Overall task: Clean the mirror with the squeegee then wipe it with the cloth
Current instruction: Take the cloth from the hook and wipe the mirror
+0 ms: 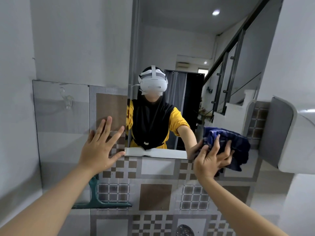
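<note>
Pressing flat against the tiled wall (pixel 153 171) just left of the mirror (pixel 179 48), the left hand (pixel 100 147) is spreading its fingers straight and apart, its thumb lying along the mirror's lower left corner and holding nothing. The right hand (pixel 211 159) is gripping a bunched dark blue cloth (pixel 226 142), fingers curled round it, and is holding it against the glass at the mirror's lower right corner. The cloth's loose folds are hanging down past the hand toward the right. The mirror is showing the reflection of a person in a yellow top wearing a white headset (pixel 153 84), with a reflected arm reaching to meet the cloth. A teal squeegee (pixel 100 201) is resting below the left forearm, against the patterned tiles, its blade lying level and its handle pointing upward, well apart from both hands. A white appliance (pixel 293 135) is jutting from the wall to the right of the cloth.
</note>
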{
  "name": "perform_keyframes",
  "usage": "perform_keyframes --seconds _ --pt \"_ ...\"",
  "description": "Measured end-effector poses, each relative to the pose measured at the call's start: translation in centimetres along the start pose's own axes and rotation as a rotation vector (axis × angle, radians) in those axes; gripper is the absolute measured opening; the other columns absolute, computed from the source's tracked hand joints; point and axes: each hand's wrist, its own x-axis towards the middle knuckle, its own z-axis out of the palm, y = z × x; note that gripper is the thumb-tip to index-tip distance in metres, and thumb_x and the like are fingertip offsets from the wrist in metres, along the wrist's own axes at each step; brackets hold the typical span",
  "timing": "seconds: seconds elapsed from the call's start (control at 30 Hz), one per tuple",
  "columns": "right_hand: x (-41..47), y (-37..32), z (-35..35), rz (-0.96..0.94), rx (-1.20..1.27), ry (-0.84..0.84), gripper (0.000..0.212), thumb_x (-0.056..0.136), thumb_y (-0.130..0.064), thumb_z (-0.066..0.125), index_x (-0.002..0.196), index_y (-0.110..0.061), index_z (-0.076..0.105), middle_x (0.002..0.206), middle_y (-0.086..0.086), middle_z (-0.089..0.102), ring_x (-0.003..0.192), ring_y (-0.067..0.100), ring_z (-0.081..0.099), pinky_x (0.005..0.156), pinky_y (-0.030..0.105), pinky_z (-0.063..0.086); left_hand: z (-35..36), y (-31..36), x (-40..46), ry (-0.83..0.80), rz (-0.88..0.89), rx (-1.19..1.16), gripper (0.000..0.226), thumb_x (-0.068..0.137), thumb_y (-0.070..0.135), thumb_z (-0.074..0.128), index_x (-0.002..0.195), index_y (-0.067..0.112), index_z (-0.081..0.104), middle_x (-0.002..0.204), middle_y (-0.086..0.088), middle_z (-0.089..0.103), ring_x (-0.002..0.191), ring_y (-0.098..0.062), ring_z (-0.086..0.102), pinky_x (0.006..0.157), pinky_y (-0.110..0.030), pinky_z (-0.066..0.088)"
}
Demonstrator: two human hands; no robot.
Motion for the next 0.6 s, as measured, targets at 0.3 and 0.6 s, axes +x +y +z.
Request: perform_keyframes --seconds 0.3,0.6 --pt "-8.0 -7.9 4.3 0.124 0.175 -0.109 0.051 0.094 -0.047 0.030 0.144 -0.039 0.030 0.159 0.006 0.003 0.140 0.036 0.000 0.111 0.058 0.017 -1.2 0.0 -0.1 -0.056 0.019 -0.211 0.082 0.080 0.068 0.034 0.148 0.037 0.000 0.158 -0.002 -0.016 0.144 -0.024 -0.011 0.110 -0.051 0.010" --pt "-17.3 -17.2 6.5 0.116 0.279 -0.312 0.048 0.096 -0.042 0.031 0.143 -0.038 0.038 0.157 0.000 0.009 0.129 0.020 0.010 0.098 0.037 0.024 -6.6 -1.0 -1.2 -0.007 -0.152 -1.029 0.039 0.090 0.022 0.057 0.129 0.028 0.052 0.132 0.007 0.056 0.121 0.001 0.049 0.104 -0.025 0.041"
